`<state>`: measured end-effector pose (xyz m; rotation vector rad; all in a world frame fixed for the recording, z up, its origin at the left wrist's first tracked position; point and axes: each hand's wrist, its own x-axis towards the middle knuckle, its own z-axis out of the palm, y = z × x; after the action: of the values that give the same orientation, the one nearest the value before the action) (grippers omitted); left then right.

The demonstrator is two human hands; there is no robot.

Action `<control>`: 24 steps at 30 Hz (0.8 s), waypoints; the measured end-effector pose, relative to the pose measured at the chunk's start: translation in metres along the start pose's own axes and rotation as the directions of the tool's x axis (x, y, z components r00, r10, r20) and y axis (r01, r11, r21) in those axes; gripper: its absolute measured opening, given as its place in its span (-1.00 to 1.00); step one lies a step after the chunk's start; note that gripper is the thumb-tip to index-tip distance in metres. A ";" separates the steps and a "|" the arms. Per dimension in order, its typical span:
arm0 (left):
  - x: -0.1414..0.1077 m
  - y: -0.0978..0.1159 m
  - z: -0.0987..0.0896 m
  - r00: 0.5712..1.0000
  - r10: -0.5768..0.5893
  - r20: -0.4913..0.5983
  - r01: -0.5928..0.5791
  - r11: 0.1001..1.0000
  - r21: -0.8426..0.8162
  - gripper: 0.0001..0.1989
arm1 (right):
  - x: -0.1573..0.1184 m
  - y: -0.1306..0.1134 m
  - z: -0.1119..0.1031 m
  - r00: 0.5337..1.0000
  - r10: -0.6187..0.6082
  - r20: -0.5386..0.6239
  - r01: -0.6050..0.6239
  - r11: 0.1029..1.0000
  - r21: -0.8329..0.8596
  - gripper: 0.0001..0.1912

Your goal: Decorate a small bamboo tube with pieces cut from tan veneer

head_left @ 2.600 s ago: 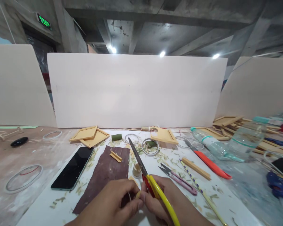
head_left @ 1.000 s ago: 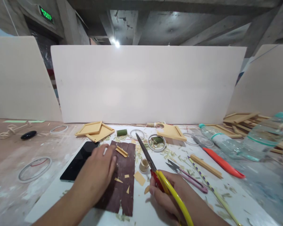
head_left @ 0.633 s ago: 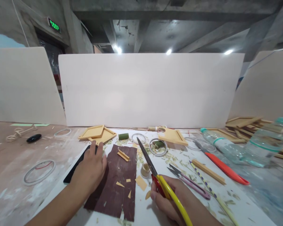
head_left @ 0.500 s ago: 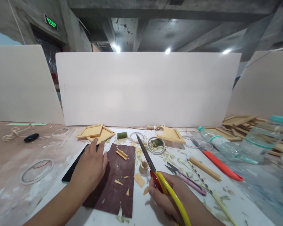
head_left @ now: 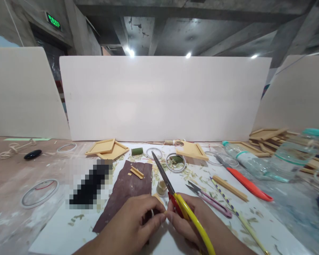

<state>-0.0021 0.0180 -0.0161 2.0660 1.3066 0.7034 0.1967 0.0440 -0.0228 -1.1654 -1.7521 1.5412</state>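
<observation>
My right hand (head_left: 187, 219) is closed round the yellow and red handles of long scissors (head_left: 163, 173), whose blades point up and away, held together. My left hand (head_left: 138, 221) is pinched right beside it, thumb and forefinger at my right fingertips; what lies between them is too small to make out. Beneath my left hand is a dark brown sheet (head_left: 131, 180) with small wooden strips (head_left: 136, 172) on it. A pale wooden piece (head_left: 158, 199) shows just past my left fingers, next to a small round cup (head_left: 162, 187).
Pink snips (head_left: 215, 203), a wooden stick (head_left: 230, 187), a red-handled knife (head_left: 250, 184) and plastic bottles (head_left: 295, 156) lie to the right. Wooden frames (head_left: 99, 146), green pieces (head_left: 137, 151) and tape rings (head_left: 175, 171) sit farther back. Shavings litter the white sheet (head_left: 58, 226).
My left hand has come off the left side of the brown sheet and moved right and nearer, to my right fingertips. Its fingers have closed. My right hand still holds the scissors.
</observation>
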 end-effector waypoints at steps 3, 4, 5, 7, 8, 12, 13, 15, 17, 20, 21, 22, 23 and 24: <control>0.000 0.003 0.001 1.000 -0.013 -0.020 0.013 1.000 -0.018 -0.86 | -0.001 -0.003 0.000 1.000 0.011 -0.016 -0.012 0.999 -0.039 -0.68; 0.000 0.005 0.001 1.000 -0.013 -0.015 0.013 1.000 -0.020 -0.85 | -0.001 -0.003 0.001 1.000 0.011 -0.019 -0.012 0.999 -0.041 -0.68; 0.000 0.007 0.000 1.000 -0.008 -0.005 0.008 1.000 -0.005 -0.85 | -0.001 -0.004 0.001 1.000 0.012 -0.016 -0.013 0.999 -0.038 -0.68; 0.002 0.007 -0.006 1.000 -0.025 -0.006 0.026 0.990 0.136 -0.79 | -0.002 -0.004 0.001 0.999 0.028 -0.016 -0.029 0.999 -0.025 -0.68; 0.002 0.004 -0.012 0.998 -0.050 -0.031 0.056 0.969 0.240 -0.77 | -0.002 -0.004 0.001 0.999 0.039 -0.016 -0.039 0.999 -0.021 -0.68; 0.006 -0.032 -0.056 0.916 -0.245 -0.319 0.386 0.759 0.524 -0.64 | -0.003 -0.002 0.000 0.998 0.066 -0.004 -0.066 0.997 -0.026 -0.71; 0.007 -0.045 -0.069 0.869 -0.308 -0.388 0.485 0.685 0.543 -0.56 | -0.004 -0.001 0.000 0.998 0.066 0.002 -0.066 0.997 -0.033 -0.73; 0.007 -0.070 -0.091 0.769 -0.419 -0.482 0.638 0.544 0.545 -0.45 | -0.004 -0.001 0.000 0.999 0.051 -0.002 -0.051 0.998 -0.043 -0.75; 0.007 -0.088 -0.105 0.708 -0.505 -0.493 0.704 0.457 0.544 -0.53 | -0.003 -0.001 0.000 0.999 0.044 0.002 -0.044 0.998 -0.042 -0.76; 0.008 -0.096 -0.111 0.684 -0.572 -0.453 0.717 0.414 0.560 -0.67 | -0.003 -0.001 0.002 0.997 0.078 0.011 -0.078 0.996 -0.032 -0.76; 0.008 -0.095 -0.110 0.685 -0.582 -0.438 0.713 0.411 0.568 -0.67 | -0.002 0.000 0.002 0.996 0.089 0.013 -0.088 0.996 -0.032 -0.77; 0.009 -0.093 -0.110 0.688 -0.590 -0.424 0.707 0.411 0.576 -0.67 | -0.002 0.000 0.002 0.996 0.093 0.011 -0.092 0.995 -0.035 -0.77; 0.010 -0.091 -0.109 0.690 -0.595 -0.411 0.702 0.411 0.582 -0.67 | -0.002 0.001 0.002 0.996 0.092 0.012 -0.092 0.995 -0.036 -0.78; 0.010 -0.089 -0.107 0.691 -0.601 -0.402 0.698 0.410 0.587 -0.67 | -0.002 0.002 0.002 0.996 0.088 0.013 -0.087 0.996 -0.036 -0.79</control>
<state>-0.1271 0.0792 -0.0046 1.7173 2.5752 -0.0924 0.1969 0.0412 -0.0245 -1.2665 -1.7662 1.5787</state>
